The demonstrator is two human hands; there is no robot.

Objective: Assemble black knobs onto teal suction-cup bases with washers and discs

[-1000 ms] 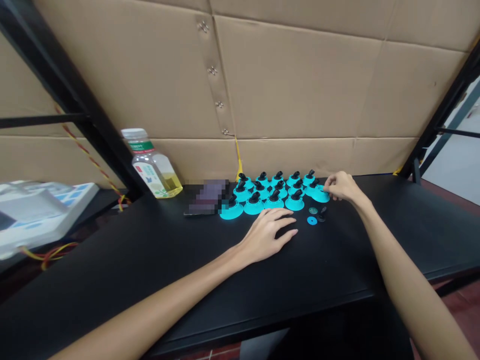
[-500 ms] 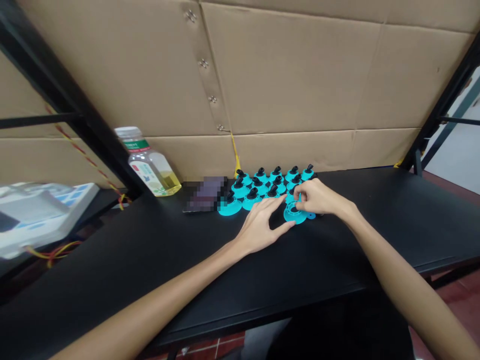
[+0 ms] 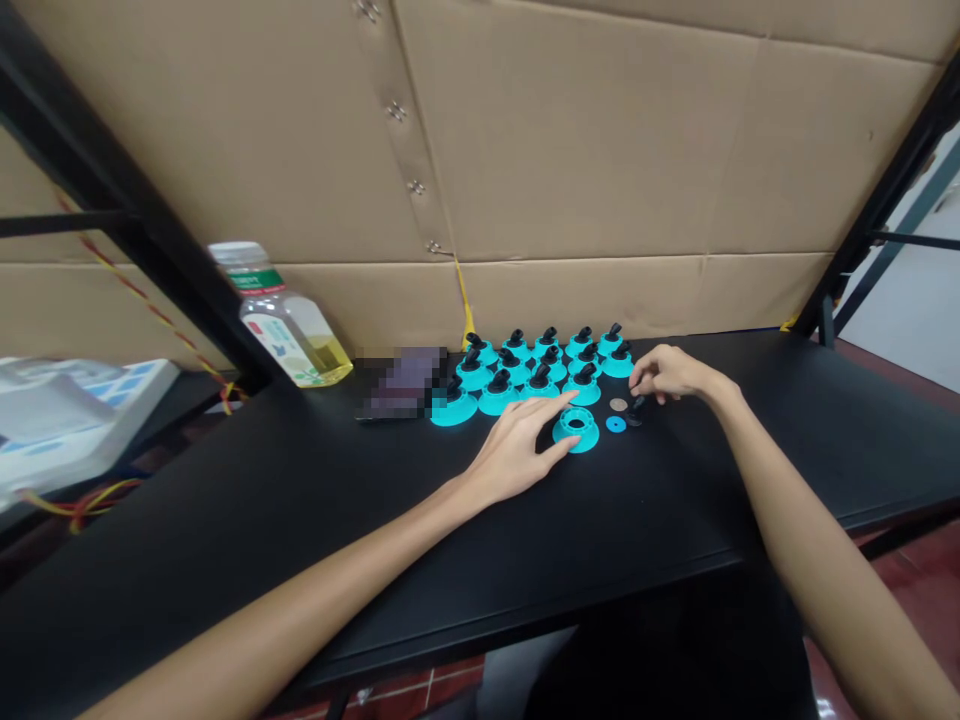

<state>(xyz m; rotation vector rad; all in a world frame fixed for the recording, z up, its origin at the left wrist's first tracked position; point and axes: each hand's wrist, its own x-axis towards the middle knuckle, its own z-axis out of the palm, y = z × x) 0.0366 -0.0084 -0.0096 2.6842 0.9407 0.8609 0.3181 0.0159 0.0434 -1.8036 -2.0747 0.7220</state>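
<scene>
Left hand (image 3: 517, 452) lies open and flat, fingertips touching the lone teal base (image 3: 576, 431) on the black table (image 3: 300, 520); right hand (image 3: 666, 375) curled, fingertips at a small black knob (image 3: 636, 408), grip unclear, blue disc (image 3: 616, 424) between, knobbed teal units (image 3: 538, 370) behind.

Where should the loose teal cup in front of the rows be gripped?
Probably pinch the cup by its raised centre collar, from above and the right. Its skirt lies flat on the table, and the left hand touches its left edge.
</scene>
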